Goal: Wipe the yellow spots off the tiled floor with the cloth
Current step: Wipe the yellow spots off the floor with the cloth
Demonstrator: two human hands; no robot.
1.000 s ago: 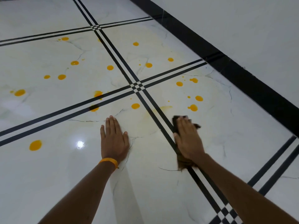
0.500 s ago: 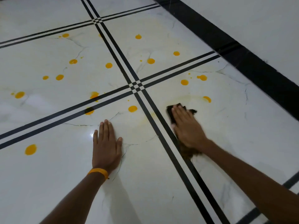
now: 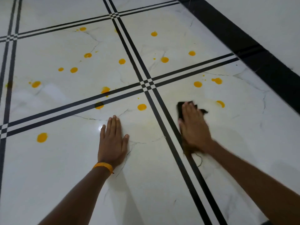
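Note:
A dark cloth (image 3: 180, 109) lies flat on the white marble tiled floor (image 3: 243, 143), pressed down under my right hand (image 3: 194, 129), just right of the black double stripe. Only the cloth's far end and a bit by my wrist show. Several yellow spots dot the tiles: one half-smeared spot (image 3: 220, 103) right of the cloth, two spots (image 3: 198, 84) farther ahead, one spot (image 3: 142, 107) ahead of my left hand. My left hand (image 3: 112, 142) rests flat on the floor, fingers together, with an orange band on the wrist. A faint yellowish film surrounds the cloth.
Black double stripes (image 3: 146, 85) cross between the tiles. A wide black border (image 3: 259, 59) runs along the right, with plain white floor beyond it. More yellow spots (image 3: 73, 70) lie on the far left tiles and one spot (image 3: 42, 137) near left.
My right hand slid the cloth forward over the tile and two spots near it are wiped away, one left smeared. My left hand stays planted; the view shifted.

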